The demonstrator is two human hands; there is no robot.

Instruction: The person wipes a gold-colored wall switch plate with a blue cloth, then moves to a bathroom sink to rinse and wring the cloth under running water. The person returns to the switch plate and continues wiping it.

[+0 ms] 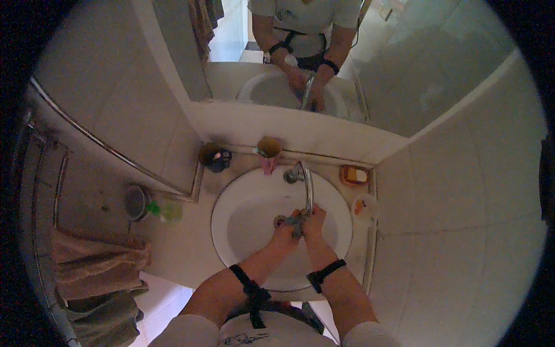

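Observation:
My left hand (287, 233) and my right hand (314, 223) meet over a white oval washbasin (247, 208). Between them they grip a small grey-blue item (296, 226) that looks like cloth, mostly covered by my fingers. A curved chrome faucet (309, 186) arches toward me, its outlet right above my right hand. Whether water runs from it cannot be made out. Just left of my fingers lies the round drain (279, 221). Black straps circle both of my forearms.
Behind the basin stand a dark mug (213, 157) and a cup with a pink handle (269, 149). A soap dish (355, 175) and a small dish (362, 206) sit right. At left are a green-capped bottle (170, 212) and hanging towels (99, 264). A mirror (390, 78) rises behind.

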